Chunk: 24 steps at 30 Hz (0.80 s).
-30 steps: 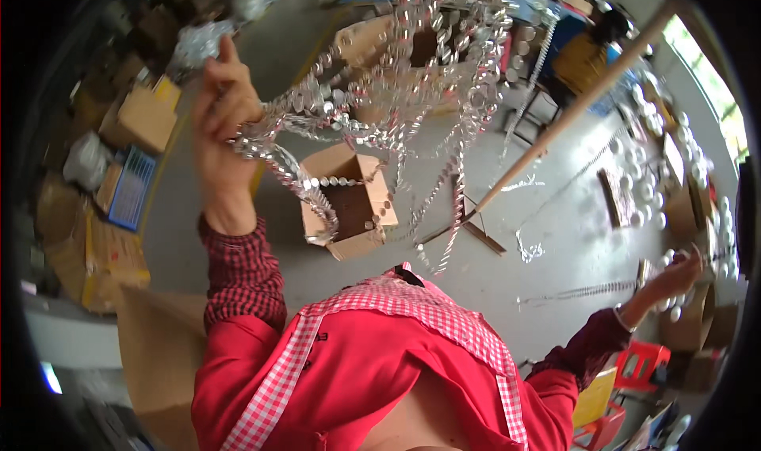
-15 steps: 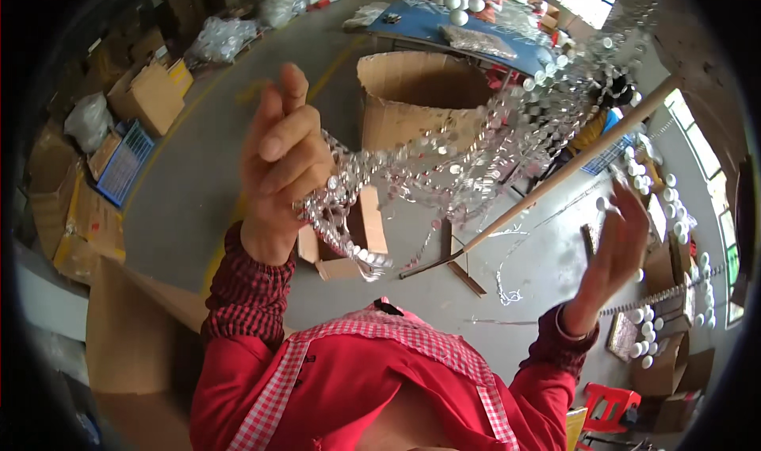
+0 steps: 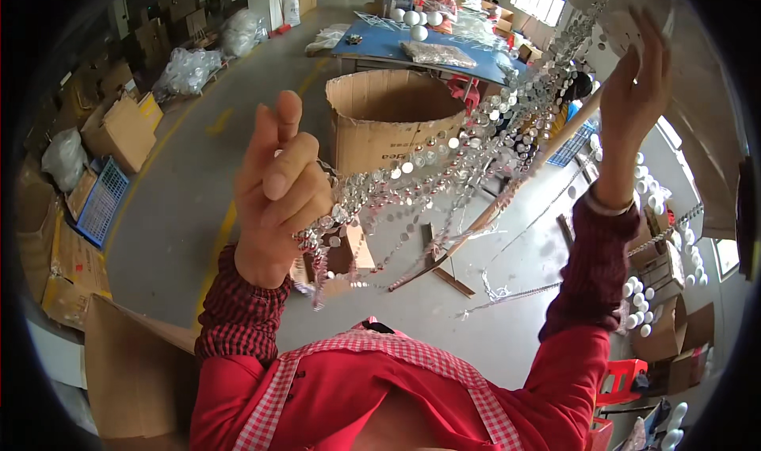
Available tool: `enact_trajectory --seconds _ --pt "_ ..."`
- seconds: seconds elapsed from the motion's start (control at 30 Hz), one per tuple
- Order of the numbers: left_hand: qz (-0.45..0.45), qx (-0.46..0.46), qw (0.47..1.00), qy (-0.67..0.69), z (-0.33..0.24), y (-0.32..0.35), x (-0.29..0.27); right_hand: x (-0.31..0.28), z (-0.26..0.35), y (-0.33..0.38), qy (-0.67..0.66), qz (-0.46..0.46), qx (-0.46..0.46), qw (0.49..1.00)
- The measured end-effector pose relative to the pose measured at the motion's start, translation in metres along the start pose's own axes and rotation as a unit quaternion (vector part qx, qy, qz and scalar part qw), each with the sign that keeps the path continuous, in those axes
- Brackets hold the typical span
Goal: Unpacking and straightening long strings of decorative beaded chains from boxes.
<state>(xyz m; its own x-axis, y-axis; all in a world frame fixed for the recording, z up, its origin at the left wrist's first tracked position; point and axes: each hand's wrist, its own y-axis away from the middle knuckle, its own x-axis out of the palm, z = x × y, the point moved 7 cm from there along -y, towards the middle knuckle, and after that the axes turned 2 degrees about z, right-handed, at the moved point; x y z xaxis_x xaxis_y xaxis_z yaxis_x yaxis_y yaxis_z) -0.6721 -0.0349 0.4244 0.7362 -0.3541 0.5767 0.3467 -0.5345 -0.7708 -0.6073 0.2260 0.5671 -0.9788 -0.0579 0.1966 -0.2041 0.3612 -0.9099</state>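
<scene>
A bundle of shiny silver garland strands with small round discs stretches from my left hand toward the upper right. My left hand is closed around its near end, and loose tails dangle below the fingers. Raised at the upper right, my right hand has its fingers stretched out, close to the far part of the strands; I see nothing held in it. A long wooden pole slants behind the strands, its upper end hidden near my right hand.
Beyond the strands stands a large open cardboard carton, with a smaller open box nearer. A blue table holds white balls; a person is behind it. White balls on strings and a red stool are at right.
My right hand has risen from beside the strands to the upper right. My left hand keeps its hold on the garland strands. The view has tilted up, showing more of the far room.
</scene>
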Motion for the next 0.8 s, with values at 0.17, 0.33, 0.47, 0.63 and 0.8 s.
enact_trajectory --seconds 0.17,0.33,0.47,0.63,0.8 --pt "0.009 0.054 0.999 -0.003 -0.026 0.006 0.021 0.035 0.036 -0.028 0.054 0.248 -0.176 0.951" --pt "-0.010 0.014 1.000 -0.022 -0.007 0.014 0.011 0.049 0.077 -0.019 -0.131 0.499 -0.088 0.852" --pt "0.038 -0.024 0.998 -0.037 0.010 0.006 0.011 0.068 0.057 -0.027 0.195 0.415 -0.252 0.852" --pt "0.006 -0.030 0.999 -0.031 0.014 0.001 0.004 0.099 0.030 -0.020 0.287 0.492 -0.262 0.779" --pt "-0.006 -0.026 0.999 -0.021 0.014 0.002 0.000 0.108 0.045 -0.009 -0.089 0.713 -0.120 0.685"
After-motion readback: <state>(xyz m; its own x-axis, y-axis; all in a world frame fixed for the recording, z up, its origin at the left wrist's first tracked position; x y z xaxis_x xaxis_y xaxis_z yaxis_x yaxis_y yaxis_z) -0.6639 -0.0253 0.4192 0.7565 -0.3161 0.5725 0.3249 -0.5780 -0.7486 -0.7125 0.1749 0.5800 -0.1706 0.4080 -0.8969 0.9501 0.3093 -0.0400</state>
